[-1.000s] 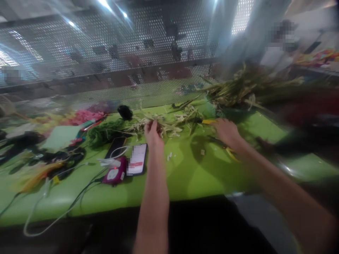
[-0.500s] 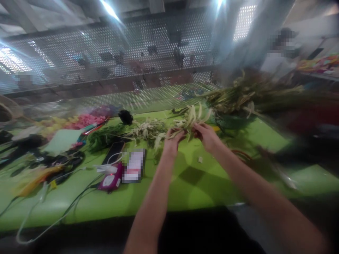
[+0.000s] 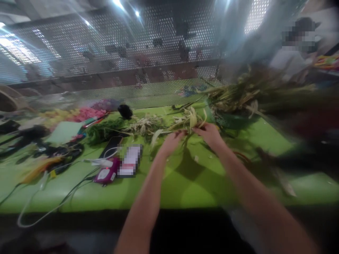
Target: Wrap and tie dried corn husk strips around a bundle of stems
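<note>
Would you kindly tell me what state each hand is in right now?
Left hand: fingers curled at the pale leafy strips; whether it grips any cannot be told.
Right hand: closed, seemingly pinching the pale leafy strips.

"What had the right hand (image 3: 210,134) done?"

"It had come away from the yellow handle it was at a second earlier and moved left, where it pinched the pale leaf strips (image 3: 193,118)."

"And the left hand (image 3: 172,141)?"

"It had shifted right from the pale heap (image 3: 144,124), so its forearm no longer ran beside the phone (image 3: 129,161). The hands, well apart before, were close together."
</note>
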`<move>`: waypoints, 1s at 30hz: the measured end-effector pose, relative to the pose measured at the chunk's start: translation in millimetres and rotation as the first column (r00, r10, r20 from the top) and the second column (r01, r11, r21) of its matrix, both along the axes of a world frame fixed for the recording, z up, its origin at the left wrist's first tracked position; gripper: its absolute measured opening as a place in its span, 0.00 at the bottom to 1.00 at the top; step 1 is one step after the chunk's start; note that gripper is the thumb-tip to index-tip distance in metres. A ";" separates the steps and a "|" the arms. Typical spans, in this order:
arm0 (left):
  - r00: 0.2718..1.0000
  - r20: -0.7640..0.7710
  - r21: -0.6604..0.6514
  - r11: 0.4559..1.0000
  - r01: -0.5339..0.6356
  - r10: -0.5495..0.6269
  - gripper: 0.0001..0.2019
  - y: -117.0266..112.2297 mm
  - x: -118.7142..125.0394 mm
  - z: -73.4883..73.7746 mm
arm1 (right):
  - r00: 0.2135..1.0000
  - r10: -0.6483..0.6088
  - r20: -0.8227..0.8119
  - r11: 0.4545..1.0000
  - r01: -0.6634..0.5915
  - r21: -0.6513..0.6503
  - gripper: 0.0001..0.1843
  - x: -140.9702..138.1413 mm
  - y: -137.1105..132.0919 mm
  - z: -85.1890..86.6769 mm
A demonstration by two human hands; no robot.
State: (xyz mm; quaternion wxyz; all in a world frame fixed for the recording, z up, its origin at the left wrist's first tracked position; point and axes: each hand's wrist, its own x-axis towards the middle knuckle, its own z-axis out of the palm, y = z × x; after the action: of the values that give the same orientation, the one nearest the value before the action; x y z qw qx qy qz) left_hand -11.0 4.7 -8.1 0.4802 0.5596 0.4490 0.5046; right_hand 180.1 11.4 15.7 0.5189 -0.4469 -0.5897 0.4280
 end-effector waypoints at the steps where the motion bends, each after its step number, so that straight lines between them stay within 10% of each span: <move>1: 0.997 -0.028 -0.013 0.997 0.076 -0.077 0.07 -2.5 8.2 -2.0 | 1.000 0.015 -0.018 1.000 -0.015 0.007 0.13 -2.3 -1.0 -0.4; 11: 0.992 0.051 0.033 0.993 0.117 -0.118 0.13 3.4 29.6 -34.6 | 0.985 -0.035 -0.169 0.999 0.029 -0.041 0.14 -4.6 6.9 -16.1; 24: 0.974 0.211 0.052 0.994 -0.100 0.087 0.13 -1.6 24.3 -14.7 | 0.997 0.063 0.047 0.996 -0.066 0.055 0.12 -14.2 -3.3 -16.9; 30: 0.995 0.003 0.125 0.987 -0.097 0.097 0.13 -1.8 22.5 -15.5 | 0.994 0.027 0.106 0.985 -0.044 0.164 0.14 -3.6 -0.7 -14.4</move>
State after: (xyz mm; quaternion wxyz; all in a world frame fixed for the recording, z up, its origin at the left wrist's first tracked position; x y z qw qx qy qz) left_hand 11.5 2.9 -23.5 0.4185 0.5668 0.4441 0.5535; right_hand 176.5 10.6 1.4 0.5154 -0.4132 -0.6573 0.3628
